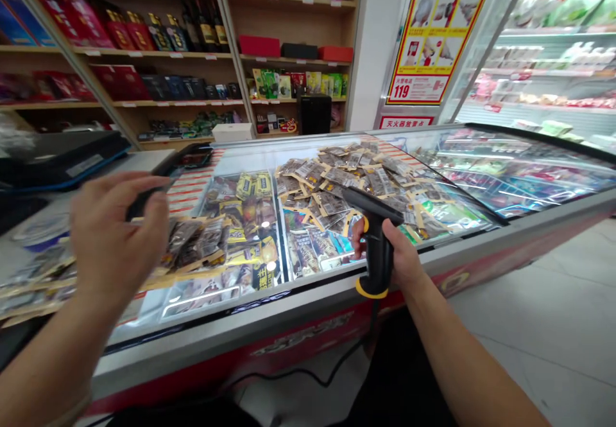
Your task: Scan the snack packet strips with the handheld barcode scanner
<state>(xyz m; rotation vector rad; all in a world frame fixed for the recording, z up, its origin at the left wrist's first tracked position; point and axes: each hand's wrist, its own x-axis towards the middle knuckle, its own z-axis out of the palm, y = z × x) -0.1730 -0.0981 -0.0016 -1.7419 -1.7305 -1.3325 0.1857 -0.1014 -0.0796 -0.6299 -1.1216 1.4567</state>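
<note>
My right hand (pixel 403 255) is wrapped round the grip of a black barcode scanner (pixel 378 241) with yellow trim, held upright above the freezer's front edge. Its cable (pixel 327 379) hangs down and curves to the left. Raised over the left end of the chest freezer (pixel 308 298), my left hand (pixel 118 228) is smeared by motion, thumb and fingers apart. Nothing held shows in it; a dark patch lies behind its fingers. Flat snack packets (pixel 205 242) lie on the glass beside that hand. A larger heap of similar packets (pixel 337 180) spreads over the glass behind the scanner.
Ice creams (pixel 250 221) show through the freezer's glass lid. At the left stands a counter with a dark device (pixel 72 157). Shelves (pixel 283 22) of boxes and bottles line the back wall. A refrigerated display (pixel 553 61) stands at right, above the tiled floor (pixel 543 311).
</note>
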